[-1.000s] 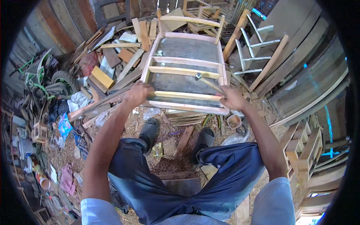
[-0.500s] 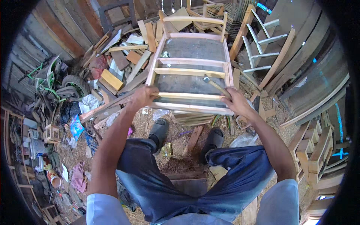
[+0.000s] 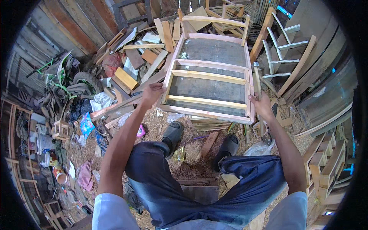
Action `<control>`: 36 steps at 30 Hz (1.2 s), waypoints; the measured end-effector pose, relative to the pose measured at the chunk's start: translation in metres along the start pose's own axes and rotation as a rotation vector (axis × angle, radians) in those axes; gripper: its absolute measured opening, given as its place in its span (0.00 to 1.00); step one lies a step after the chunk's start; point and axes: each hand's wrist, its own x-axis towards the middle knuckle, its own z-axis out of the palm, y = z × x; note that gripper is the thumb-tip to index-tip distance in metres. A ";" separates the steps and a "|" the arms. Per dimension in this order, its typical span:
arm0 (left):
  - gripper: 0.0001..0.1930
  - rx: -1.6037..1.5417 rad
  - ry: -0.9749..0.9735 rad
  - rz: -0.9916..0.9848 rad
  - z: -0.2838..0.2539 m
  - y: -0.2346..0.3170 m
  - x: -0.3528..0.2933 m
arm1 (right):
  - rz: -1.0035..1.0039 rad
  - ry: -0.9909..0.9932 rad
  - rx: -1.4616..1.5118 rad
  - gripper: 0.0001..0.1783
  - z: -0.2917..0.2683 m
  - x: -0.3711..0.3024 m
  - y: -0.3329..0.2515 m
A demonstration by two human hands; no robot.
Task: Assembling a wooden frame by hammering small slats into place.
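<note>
A wooden frame with pale rails, crosspieces and dark panels lies in front of me, its far end rising into two posts joined by a curved bar. My left hand is closed on the frame's left side, near the front corner. Beside the right side rail, my right hand grips a hammer by its handle. The hammer stands with its head away from me, along that rail. The right fingertips reach the rail. Two loose-looking yellowish crosspieces span the near half of the frame.
Scrap boards pile up behind on the left, near a small green-trimmed motorbike. A white slatted wooden piece leans at the right. Stacked wooden frames stand lower right. Wood shavings cover the floor around my sandalled feet.
The hammer has swung from over the frame to beside its right rail. My left hand has shifted from the near crosspiece to the frame's outer left side. The view has shifted slightly.
</note>
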 end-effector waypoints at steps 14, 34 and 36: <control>0.27 0.455 -0.234 0.550 0.017 0.041 -0.052 | -0.096 -0.052 -0.316 0.20 -0.009 -0.015 -0.097; 0.31 0.204 -0.198 0.339 0.027 -0.008 -0.019 | -0.632 -0.601 -0.308 0.19 0.055 -0.053 -0.124; 0.31 0.252 -0.161 0.328 0.029 -0.009 -0.017 | -0.605 -0.652 -0.329 0.20 0.059 -0.054 -0.129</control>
